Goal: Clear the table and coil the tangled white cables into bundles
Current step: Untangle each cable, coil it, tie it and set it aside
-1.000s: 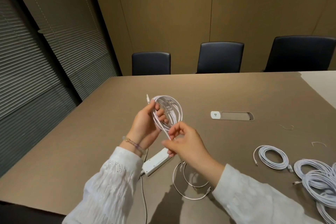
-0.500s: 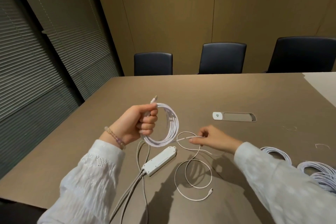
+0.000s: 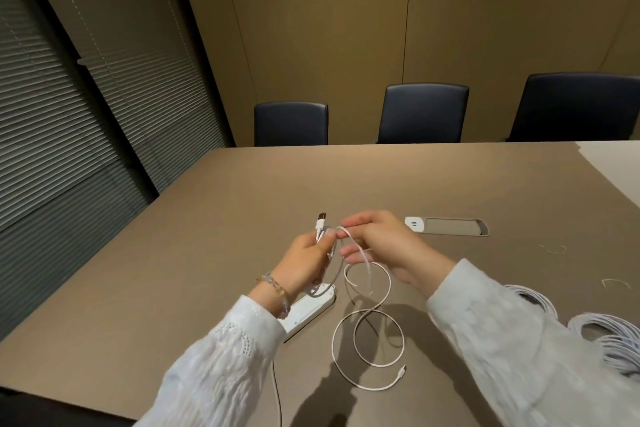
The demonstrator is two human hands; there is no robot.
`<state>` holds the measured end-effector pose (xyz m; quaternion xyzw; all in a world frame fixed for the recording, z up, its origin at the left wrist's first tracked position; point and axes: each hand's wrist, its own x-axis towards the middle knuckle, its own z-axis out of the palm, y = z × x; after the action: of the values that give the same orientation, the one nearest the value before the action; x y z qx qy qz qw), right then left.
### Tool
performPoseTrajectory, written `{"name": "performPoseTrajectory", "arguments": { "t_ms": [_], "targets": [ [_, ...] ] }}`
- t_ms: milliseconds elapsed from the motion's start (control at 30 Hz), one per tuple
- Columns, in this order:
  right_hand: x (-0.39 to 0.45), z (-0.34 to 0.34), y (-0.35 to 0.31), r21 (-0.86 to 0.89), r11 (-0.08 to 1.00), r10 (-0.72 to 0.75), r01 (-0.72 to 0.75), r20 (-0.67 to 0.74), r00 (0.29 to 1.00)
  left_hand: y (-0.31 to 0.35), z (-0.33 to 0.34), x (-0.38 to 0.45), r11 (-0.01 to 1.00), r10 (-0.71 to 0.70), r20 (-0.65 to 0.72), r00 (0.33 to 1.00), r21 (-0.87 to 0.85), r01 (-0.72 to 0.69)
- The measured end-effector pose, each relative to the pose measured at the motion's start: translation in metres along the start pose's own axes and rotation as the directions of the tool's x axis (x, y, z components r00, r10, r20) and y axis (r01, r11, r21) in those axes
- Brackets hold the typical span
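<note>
Hands: left hand grips white cable coil, USB plug up; right hand pinches its slack. Tail loops on near bench. Advice: feed even loops, untwisted.

The right hand has come back from the side and now pinches the white cable just beside the left hand. The coil in the left hand seems turned edge-on, mostly hidden.
</note>
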<state>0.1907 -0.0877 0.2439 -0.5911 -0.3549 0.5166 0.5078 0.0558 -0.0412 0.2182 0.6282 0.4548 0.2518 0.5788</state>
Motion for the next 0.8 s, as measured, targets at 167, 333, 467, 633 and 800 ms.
{"name": "performPoseTrajectory", "arguments": {
  "t_ms": [167, 333, 467, 633, 800],
  "targets": [
    [-0.004, 0.027, 0.019, 0.259, 0.959, -0.055, 0.112, -0.215, 0.975, -0.003, 0.013, 0.003, 0.951, -0.023, -0.056, 0.998, -0.309, 0.004],
    [-0.007, 0.039, 0.024, 0.373, 0.916, -0.036, 0.145, -0.283, 0.958, -0.009, 0.018, 0.007, 0.896, -0.071, -0.059, 0.996, -0.443, 0.038],
    [-0.013, 0.046, 0.027, 0.256, 0.949, -0.125, 0.185, -0.234, 0.964, -0.009, 0.010, 0.008, 0.874, -0.087, -0.140, 0.986, -0.485, 0.009],
    [-0.018, 0.044, 0.046, -0.124, 0.955, -0.286, 0.268, -0.165, 0.944, -0.003, -0.003, 0.016, 0.751, -0.051, -0.075, 0.996, -0.660, -0.011],
    [-0.022, 0.026, 0.075, -0.259, 0.906, -0.326, 0.335, 0.079, 0.942, 0.014, -0.028, 0.018, 0.496, 0.094, 0.098, 0.991, -0.868, 0.038]
  ]
}}
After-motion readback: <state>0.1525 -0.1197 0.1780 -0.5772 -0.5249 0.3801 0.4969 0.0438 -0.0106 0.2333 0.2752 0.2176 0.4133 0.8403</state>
